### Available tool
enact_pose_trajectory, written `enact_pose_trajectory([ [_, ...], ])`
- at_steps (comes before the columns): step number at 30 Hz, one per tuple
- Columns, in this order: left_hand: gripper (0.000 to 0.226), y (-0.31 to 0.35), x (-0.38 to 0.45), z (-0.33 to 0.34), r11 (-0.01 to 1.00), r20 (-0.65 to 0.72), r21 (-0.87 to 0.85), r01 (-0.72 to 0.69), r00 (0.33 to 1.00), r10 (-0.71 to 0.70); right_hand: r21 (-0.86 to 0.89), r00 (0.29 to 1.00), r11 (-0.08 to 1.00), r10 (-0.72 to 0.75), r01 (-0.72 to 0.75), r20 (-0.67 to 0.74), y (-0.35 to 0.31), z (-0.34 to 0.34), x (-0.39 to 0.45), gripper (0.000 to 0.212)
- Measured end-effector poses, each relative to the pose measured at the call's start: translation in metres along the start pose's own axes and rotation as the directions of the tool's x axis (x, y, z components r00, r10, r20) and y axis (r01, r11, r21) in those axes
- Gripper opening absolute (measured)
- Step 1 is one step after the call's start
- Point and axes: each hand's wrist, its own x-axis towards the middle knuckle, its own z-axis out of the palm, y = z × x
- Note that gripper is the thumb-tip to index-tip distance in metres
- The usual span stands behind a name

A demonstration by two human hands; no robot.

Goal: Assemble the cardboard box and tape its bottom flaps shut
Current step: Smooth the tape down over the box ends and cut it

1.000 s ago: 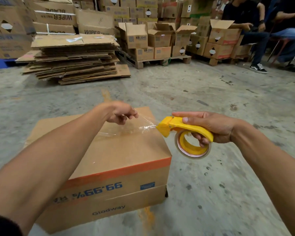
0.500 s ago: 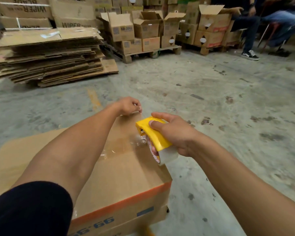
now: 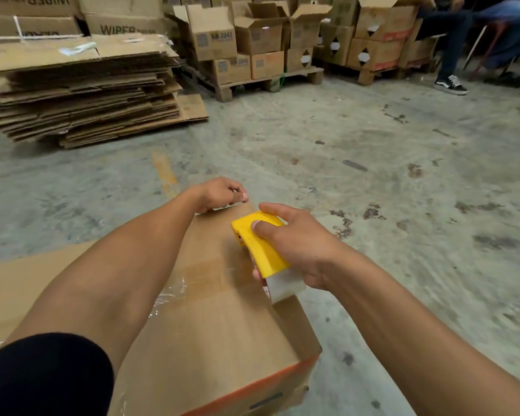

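A cardboard box (image 3: 216,331) is seen on the concrete floor (image 3: 373,151), its near and left parts cut off by the frame and hidden by the forearms. A yellow tape dispenser (image 3: 260,244) is gripped by the right hand (image 3: 300,244) above the box top, its roll mostly hidden. The left hand (image 3: 219,193) is pinched at the far edge; the clear tape there is hard to make out.

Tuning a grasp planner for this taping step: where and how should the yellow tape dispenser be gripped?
Grip the yellow tape dispenser over its curved yellow back, from above and the right, as the right hand does. That probably leaves the tape roll free and the front end down on the cardboard box.
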Motion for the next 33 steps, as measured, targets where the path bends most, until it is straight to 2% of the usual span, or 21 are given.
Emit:
enact_pose_trajectory([
  [9, 0.012, 0.0, -0.004, 0.004, 0.99, 0.031, -0.114, 0.082, 0.996, -0.078, 0.003, 1.0, 1.0, 0.002, -0.002, -0.013, -0.001, 0.0, -0.001, 0.051],
  [10, 0.018, 0.0, -0.003, 0.004, 0.991, 0.029, -0.092, 0.101, 0.995, -0.099, 0.008, 1.0, 1.0, -0.003, 0.003, -0.017, 0.0, -0.001, 0.0, 0.051],
  [13, 0.061, -0.007, -0.003, 0.003, 0.983, -0.079, 0.024, 0.179, 0.981, -0.177, 0.013, 1.0, 1.0, -0.012, 0.012, -0.015, 0.003, -0.002, 0.001, 0.05],
  [14, 0.064, -0.009, -0.003, 0.002, 0.986, -0.134, -0.031, 0.161, 0.977, -0.164, 0.01, 1.0, 1.0, -0.011, 0.012, -0.012, 0.004, -0.002, 0.0, 0.049],
  [17, 0.047, -0.01, -0.011, -0.003, 0.957, -0.291, -0.276, -0.09, 0.957, 0.006, -0.015, 0.999, 1.0, -0.019, 0.019, -0.032, 0.004, -0.004, -0.003, 0.047],
  [19, 0.042, -0.005, -0.025, -0.005, 0.914, -0.282, -0.349, -0.205, 0.953, 0.106, -0.038, 0.998, 0.999, -0.028, 0.026, -0.049, 0.002, -0.005, -0.005, 0.047],
  [23, 0.052, -0.004, -0.046, -0.005, 0.894, -0.165, -0.374, -0.245, 0.967, 0.196, -0.083, 0.996, 0.996, -0.046, 0.04, -0.071, -0.001, -0.002, -0.007, 0.046],
  [27, 0.061, -0.003, -0.048, 0.005, 0.924, -0.08, -0.318, -0.212, 0.977, 0.196, -0.091, 0.995, 0.995, -0.048, 0.04, -0.085, -0.001, 0.0, -0.007, 0.045],
  [33, 0.054, -0.004, -0.045, 0.013, 0.975, 0.007, 0.022, -0.221, 0.975, 0.221, -0.123, 0.989, 0.991, -0.066, 0.05, -0.13, -0.001, 0.0, -0.006, 0.045],
])
